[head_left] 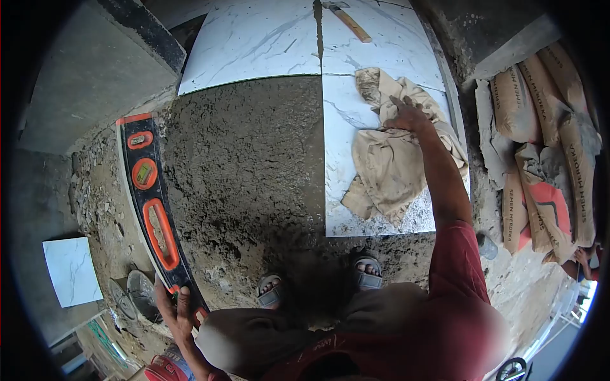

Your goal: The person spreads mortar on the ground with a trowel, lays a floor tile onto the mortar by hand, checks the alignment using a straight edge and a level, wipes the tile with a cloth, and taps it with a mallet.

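Observation:
A long black spirit level (141, 184) with orange-rimmed openings and vials lies along the left side of the wet mortar bed (241, 152). At its near end, my left hand (178, 312) is closed around its edge. My right hand (408, 116) presses on a crumpled, dirty beige cloth (387, 165), its fingers bent into the fabric. Beneath the cloth is a white marbled tile (340, 171), spotted with mortar, mostly at its near end. Farther away, a hammer (351, 24) with a wooden handle rests on another laid tile (254, 41).
Stacked brown cement bags (540, 120) stand at the right. Concrete walls (101, 70) rise at the left. A loose tile piece (72, 272) and a bucket (143, 295) are at the lower left. My sandalled feet (270, 291) stand at the mortar's near edge.

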A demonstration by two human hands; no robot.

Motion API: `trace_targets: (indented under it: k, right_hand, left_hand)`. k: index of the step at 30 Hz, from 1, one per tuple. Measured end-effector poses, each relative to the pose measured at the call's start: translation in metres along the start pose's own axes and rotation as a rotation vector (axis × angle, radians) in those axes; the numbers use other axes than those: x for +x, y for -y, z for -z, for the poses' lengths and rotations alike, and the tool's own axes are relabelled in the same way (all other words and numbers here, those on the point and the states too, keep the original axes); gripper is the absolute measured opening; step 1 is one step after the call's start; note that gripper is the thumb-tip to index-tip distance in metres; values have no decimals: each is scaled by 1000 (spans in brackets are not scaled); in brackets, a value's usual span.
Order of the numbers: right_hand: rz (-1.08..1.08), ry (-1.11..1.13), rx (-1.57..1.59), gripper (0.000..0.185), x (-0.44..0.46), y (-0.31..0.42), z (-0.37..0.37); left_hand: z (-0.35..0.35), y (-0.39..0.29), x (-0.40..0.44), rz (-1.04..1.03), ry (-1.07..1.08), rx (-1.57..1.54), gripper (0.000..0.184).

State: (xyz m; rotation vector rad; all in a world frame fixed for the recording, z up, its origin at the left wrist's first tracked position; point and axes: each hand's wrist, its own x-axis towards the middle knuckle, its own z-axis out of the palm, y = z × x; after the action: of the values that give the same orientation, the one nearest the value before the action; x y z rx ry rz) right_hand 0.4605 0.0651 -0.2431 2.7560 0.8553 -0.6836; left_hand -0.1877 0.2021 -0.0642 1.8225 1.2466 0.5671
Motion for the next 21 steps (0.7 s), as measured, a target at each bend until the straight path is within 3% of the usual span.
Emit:
trace_targets:
  k: [3,7,9,10,13,15,16,18,20,21]
  right_hand:
    - [422,-56,-213,77,-10,26,-10]
    - [494,-56,-400,72,-75,47,-17]
    - [766,83,-229,65,-77,20,-20]
    - [564,90,126,58,-93,15,4]
    - [381,-77,848,56,-101,-17,74]
    - [507,-365,957,62,-80,-53,101]
    - [531,-588,953,58,-89,-52,119]
    - [486,-743,899,55,-93,-64,128]
    - [591,-1035,376,57,-99,-66,111]
    - [502,-953,283,59,-111,-59,90]
  left_hand:
    - [-6,-1,8,-7,-12,-35,59]
    - [-10,-2,16,-2,12,-68,59]
    - [-5,1,14,-2,9,-79,59]
    - [-4,2,14,-4,10,-84,59]
    - [-1,6,14,-17,-8,-59,59]
    - [2,11,15,-5,-2,-20,60]
    - [2,12,17,-7,6,-21,60]
    - [1,12,19,34,14,-27,60]
    - [0,11,22,1,19,-12,61]
    - [-1,6,21,31,22,-13,61]
